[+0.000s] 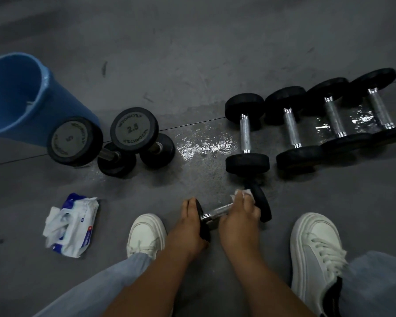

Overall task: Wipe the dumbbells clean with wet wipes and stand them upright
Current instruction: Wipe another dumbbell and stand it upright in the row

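Gripping the dumbbell (217, 211) by its left head, the left hand (188, 223) is steadying it while the right hand (240, 216) is pinching a wet wipe (245, 192) against the right head. Its long axis is running left to right between them. Beyond it, upright dumbbells (134, 130) are standing leftward and lying dumbbells (290, 128) are waiting rightward.

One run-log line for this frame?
left hand: grips dumbbell | right hand: holds wet wipe against it | upright dumbbells: two | lying dumbbells: four

The left edge cuts off the blue bucket (66, 99).
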### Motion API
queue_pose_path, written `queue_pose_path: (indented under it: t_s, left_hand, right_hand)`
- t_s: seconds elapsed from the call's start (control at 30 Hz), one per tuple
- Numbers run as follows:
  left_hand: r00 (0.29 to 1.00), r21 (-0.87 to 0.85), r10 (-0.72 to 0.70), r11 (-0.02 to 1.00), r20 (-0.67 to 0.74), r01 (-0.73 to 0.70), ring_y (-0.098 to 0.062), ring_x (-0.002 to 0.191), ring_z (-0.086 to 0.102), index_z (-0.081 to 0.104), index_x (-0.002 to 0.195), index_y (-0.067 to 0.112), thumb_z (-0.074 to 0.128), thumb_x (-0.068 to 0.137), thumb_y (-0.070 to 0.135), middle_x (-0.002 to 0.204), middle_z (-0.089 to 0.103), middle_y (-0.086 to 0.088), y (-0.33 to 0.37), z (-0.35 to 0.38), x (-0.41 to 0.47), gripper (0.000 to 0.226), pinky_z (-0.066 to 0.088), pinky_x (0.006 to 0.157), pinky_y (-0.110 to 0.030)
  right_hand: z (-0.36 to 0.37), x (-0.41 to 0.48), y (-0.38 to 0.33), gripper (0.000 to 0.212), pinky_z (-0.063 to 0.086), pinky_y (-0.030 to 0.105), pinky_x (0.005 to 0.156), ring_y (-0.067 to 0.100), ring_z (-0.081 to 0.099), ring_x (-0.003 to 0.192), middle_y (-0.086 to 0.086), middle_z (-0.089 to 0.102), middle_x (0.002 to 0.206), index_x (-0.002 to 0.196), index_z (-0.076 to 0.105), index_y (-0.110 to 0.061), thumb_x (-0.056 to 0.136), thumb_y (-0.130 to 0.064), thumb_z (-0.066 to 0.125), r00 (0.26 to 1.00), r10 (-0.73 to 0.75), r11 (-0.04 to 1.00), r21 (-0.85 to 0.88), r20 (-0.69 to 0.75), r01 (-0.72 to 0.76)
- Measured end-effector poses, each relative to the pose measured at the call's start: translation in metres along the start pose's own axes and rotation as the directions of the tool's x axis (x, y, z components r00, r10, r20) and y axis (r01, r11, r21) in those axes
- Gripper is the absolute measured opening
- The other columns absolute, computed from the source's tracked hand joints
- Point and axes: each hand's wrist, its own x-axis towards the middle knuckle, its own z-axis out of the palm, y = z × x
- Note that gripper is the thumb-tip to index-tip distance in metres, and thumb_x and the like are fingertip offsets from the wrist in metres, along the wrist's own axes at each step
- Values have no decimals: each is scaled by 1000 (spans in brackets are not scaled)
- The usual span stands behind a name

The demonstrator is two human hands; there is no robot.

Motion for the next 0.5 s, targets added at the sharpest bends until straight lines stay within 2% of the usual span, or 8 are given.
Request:
queue_pose_path:
  t_s: [0.07, 0.13, 0.3, 0.37, 0.43, 0.5]
  left_hand:
    - [1000, -5, -4, 1000, 4, 4, -28, 135, 44, -7, 156, 20, 80, 69, 21, 163, -12, 6, 0, 0, 0, 123, 44, 102, -34]
    - [1000, -9, -2, 1000, 3, 2, -27, 137, 42, -6, 156, 20, 81, 69, 21, 163, -11, 6, 1, 0, 0, 123, 44, 103, -34]
    - [1000, 7, -5, 1000, -7, 5, -28, 134, 44, -6, 155, 22, 80, 68, 25, 162, -9, 8, 0, 0, -1, 123, 46, 102, -39]
    - [1000, 11, -10, 1000, -6, 10, -29, 134, 44, -6, 155, 21, 82, 67, 24, 163, -9, 7, 0, 0, -1, 124, 45, 103, -39]
    - [1000, 16, -16, 1000, 0, 16, -29, 134, 45, -7, 155, 21, 82, 68, 23, 163, -10, 6, 1, -1, -2, 124, 45, 102, -38]
    - [1000, 7, -14, 1000, 4, 14, -29, 131, 48, -6, 155, 21, 81, 69, 21, 163, -10, 6, 3, -3, -3, 122, 47, 97, -36]
  right_hand:
    - [-6, 8, 0, 71, 44, 36, 93, 31, 42, 122, -5, 13, 154, 151, 18, -19, 89, -22, 53, 994, 76, 997, -39, 80, -73]
    - [-9, 1, -1, 73, 44, 35, 91, 31, 47, 118, -5, 12, 154, 152, 15, -19, 88, -21, 52, 993, 71, 997, -40, 96, -67]
    - [11, -12, 19, 69, 36, 35, 109, 31, 41, 131, 11, 35, 147, 143, 36, -2, 76, 3, 53, 993, -72, 973, 212, -95, 91]
    - [10, 1, 23, 66, 26, 24, 112, 26, 36, 137, 11, 37, 148, 142, 38, -1, 79, 7, 53, 992, -71, 952, 289, -103, 99]
    - [7, -1, 20, 63, 16, 8, 110, 20, 34, 138, 10, 39, 147, 140, 41, -1, 79, 9, 53, 993, -35, 929, 364, -111, 73]
    - [12, -18, 20, 64, 15, 3, 106, 20, 36, 135, 12, 40, 145, 138, 43, 0, 76, 10, 53, 992, 32, 911, 413, -123, 21]
